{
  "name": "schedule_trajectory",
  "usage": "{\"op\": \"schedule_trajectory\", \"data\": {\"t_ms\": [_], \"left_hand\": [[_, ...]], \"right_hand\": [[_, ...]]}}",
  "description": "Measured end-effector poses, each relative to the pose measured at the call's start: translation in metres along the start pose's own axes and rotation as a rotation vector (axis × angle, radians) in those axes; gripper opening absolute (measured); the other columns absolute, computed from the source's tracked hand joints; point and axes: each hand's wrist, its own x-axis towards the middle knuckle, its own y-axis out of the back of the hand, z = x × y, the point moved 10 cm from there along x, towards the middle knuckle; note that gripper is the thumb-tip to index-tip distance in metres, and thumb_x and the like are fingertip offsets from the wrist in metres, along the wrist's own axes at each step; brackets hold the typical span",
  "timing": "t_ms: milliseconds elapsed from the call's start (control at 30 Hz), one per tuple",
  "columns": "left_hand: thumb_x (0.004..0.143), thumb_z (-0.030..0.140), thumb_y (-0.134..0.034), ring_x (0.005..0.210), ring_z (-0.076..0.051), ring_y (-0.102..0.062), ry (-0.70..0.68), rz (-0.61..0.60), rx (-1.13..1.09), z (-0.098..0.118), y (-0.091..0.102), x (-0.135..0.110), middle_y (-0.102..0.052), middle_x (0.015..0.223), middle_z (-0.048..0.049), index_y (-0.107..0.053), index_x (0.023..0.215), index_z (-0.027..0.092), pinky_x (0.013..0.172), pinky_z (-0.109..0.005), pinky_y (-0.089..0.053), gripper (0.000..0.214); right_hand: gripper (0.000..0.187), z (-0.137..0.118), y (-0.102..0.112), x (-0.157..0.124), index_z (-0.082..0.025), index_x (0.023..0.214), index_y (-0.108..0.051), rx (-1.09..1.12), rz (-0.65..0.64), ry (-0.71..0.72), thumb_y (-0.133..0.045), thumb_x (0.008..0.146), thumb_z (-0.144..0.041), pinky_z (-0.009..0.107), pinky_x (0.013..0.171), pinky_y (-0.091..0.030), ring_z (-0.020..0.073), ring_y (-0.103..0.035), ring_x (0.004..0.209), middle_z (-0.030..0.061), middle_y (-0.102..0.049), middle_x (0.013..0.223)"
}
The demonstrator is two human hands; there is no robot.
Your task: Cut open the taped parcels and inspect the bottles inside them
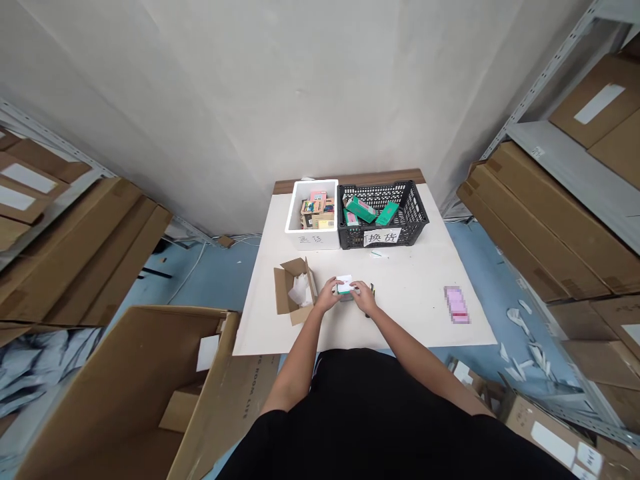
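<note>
Both of my hands meet over a small white and green box point(344, 285) at the front middle of the white table point(415, 280). My left hand point(329, 294) grips the box's left side with curled fingers. The right side of the box is held by my right hand point(363, 295), also curled. A dark pen-like object point(371, 291) lies just right of my right hand. An open small cardboard box point(292, 288) with white paper inside stands just left of my left hand.
At the table's back stand a white bin point(313, 215) of small boxes and a black crate point(383, 213) with green boxes. A pink item point(456, 304) lies at the right. Large cardboard cartons point(125, 393) and loaded shelves flank the table.
</note>
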Motion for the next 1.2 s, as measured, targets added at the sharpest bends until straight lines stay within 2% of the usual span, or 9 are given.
{"op": "schedule_trajectory", "data": {"t_ms": [167, 267, 467, 733, 867, 1000, 1200], "left_hand": [[0.081, 0.024, -0.077, 0.133, -0.026, -0.061, 0.006, 0.030, -0.028, -0.008, 0.003, -0.001, -0.063, 0.143, -0.0123, -0.072, 0.119, 0.024, 0.104, -0.042, -0.056, 0.038], [0.087, 0.031, -0.071, 0.127, -0.025, -0.064, 0.012, 0.042, -0.018, -0.011, 0.006, 0.000, -0.070, 0.134, -0.0107, -0.071, 0.119, 0.024, 0.104, -0.042, -0.056, 0.033], [0.093, 0.036, -0.062, 0.125, -0.024, -0.066, -0.029, 0.047, -0.049, -0.005, 0.008, 0.002, -0.071, 0.133, -0.0106, -0.068, 0.124, 0.023, 0.101, -0.039, -0.057, 0.034], [0.090, 0.031, -0.066, 0.123, -0.025, -0.068, 0.015, 0.074, -0.005, -0.010, 0.010, 0.002, -0.073, 0.131, -0.0100, -0.071, 0.121, 0.023, 0.099, -0.039, -0.059, 0.032], [0.094, 0.032, -0.065, 0.118, -0.026, -0.072, -0.004, 0.061, 0.071, -0.006, 0.009, -0.002, -0.077, 0.125, -0.0075, -0.072, 0.121, 0.025, 0.101, -0.040, -0.058, 0.029], [0.097, 0.035, -0.061, 0.116, -0.025, -0.074, -0.006, 0.075, 0.131, -0.002, 0.007, -0.002, -0.079, 0.122, -0.0052, -0.072, 0.122, 0.028, 0.101, -0.040, -0.058, 0.028], [0.098, 0.036, -0.061, 0.118, -0.026, -0.073, 0.029, 0.081, 0.187, 0.000, 0.008, -0.006, -0.079, 0.125, -0.0050, -0.074, 0.121, 0.030, 0.100, -0.040, -0.057, 0.028]], "right_hand": [[0.025, 0.004, 0.000, 0.001, -0.022, 0.110, -0.071, -0.043, 0.028, -0.010, -0.054, 0.093, -0.025, 0.037, 0.089, -0.059, 0.0230, -0.071, 0.099, 0.0095, -0.072, 0.117], [0.024, 0.002, 0.004, 0.002, -0.022, 0.109, -0.071, -0.027, 0.053, -0.009, -0.052, 0.095, -0.027, 0.036, 0.088, -0.059, 0.0227, -0.072, 0.098, 0.0092, -0.073, 0.115], [0.024, -0.003, 0.008, 0.007, -0.024, 0.109, -0.071, 0.001, 0.082, -0.042, -0.052, 0.097, -0.032, 0.035, 0.089, -0.058, 0.0225, -0.072, 0.098, 0.0077, -0.075, 0.116], [0.022, -0.003, 0.005, 0.007, -0.024, 0.106, -0.071, -0.043, 0.052, -0.013, -0.051, 0.098, -0.030, 0.034, 0.093, -0.055, 0.0221, -0.072, 0.099, 0.0068, -0.076, 0.112], [0.024, -0.004, 0.002, 0.006, -0.025, 0.105, -0.072, -0.174, 0.019, 0.000, -0.048, 0.101, -0.028, 0.033, 0.089, -0.053, 0.0237, -0.071, 0.102, 0.0069, -0.076, 0.114], [0.025, -0.004, -0.001, 0.006, -0.026, 0.107, -0.072, -0.355, -0.008, -0.008, -0.049, 0.101, -0.019, 0.031, 0.083, -0.047, 0.0257, -0.071, 0.096, 0.0076, -0.078, 0.109], [0.028, -0.002, -0.005, 0.007, -0.026, 0.116, -0.073, -0.481, -0.028, 0.007, -0.051, 0.102, -0.016, 0.029, 0.086, -0.045, 0.0254, -0.072, 0.097, 0.0104, -0.079, 0.109]]}}
